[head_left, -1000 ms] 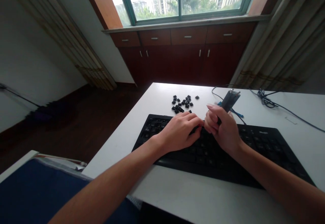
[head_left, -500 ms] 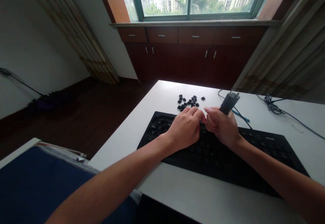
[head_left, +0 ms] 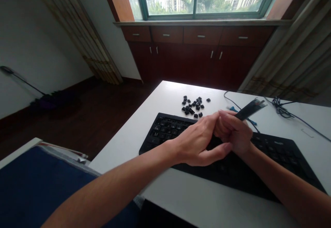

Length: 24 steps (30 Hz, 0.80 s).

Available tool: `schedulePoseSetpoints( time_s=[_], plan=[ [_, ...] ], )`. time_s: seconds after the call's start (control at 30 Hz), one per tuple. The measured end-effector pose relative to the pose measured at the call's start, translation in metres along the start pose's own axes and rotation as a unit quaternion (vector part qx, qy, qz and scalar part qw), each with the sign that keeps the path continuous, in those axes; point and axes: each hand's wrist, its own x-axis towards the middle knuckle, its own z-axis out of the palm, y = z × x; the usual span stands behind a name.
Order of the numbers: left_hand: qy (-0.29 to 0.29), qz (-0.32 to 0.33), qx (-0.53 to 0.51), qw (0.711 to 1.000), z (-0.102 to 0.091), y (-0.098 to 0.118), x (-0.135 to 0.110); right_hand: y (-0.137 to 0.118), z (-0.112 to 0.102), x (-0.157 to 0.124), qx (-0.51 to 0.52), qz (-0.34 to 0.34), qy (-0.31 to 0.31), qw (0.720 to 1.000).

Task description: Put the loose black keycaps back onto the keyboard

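Note:
A black keyboard (head_left: 159,129) lies on the white table (head_left: 160,179), with some keycaps off at its left end. My right hand (head_left: 238,133) is above its middle, closed around a flat, dark tool (head_left: 249,110) with metal prongs at its upper end. My left hand (head_left: 198,140) presses against my right hand's fingers; its thumb stretches out below, apart from the other fingers. Its fingertips are partly hidden, and I see nothing in it. Beyond my left hand lie several loose black keycaps (head_left: 191,111).
A thin blue item (head_left: 234,109) lies behind my right hand. A dark cable (head_left: 280,110) runs along the table's right side, near a bent metal wire (head_left: 307,133). At the lower left is a blue cloth-covered surface (head_left: 43,186). Cabinets (head_left: 196,62) stand below the window.
The left hand has gone from bent, pinching fingers over the keyboard to stretched fingers against the right hand. The tool has tipped to the right. More keycaps show at the pile's near side.

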Motion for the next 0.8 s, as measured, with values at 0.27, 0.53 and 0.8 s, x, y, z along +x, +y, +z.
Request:
schedulePoseSetpoints(
  time_s=[0.27, 0.53, 0.8],
  plan=[
    [0.005, -0.086, 0.03, 0.996, 0.02, -0.004, 0.005, 0.0, 0.001, 0.003, 0.057, -0.018, 0.028, 0.998],
    [0.006, -0.041, 0.14, 0.989, -0.003, -0.013, 0.001, -0.027, -0.011, 0.01, 0.056, 0.034, 0.11, 0.992],
    [-0.006, 0.009, 0.153, 0.988, -0.004, -0.017, 0.0, -0.023, -0.02, 0.004, 0.03, 0.077, 0.1, 0.992]
  ],
)
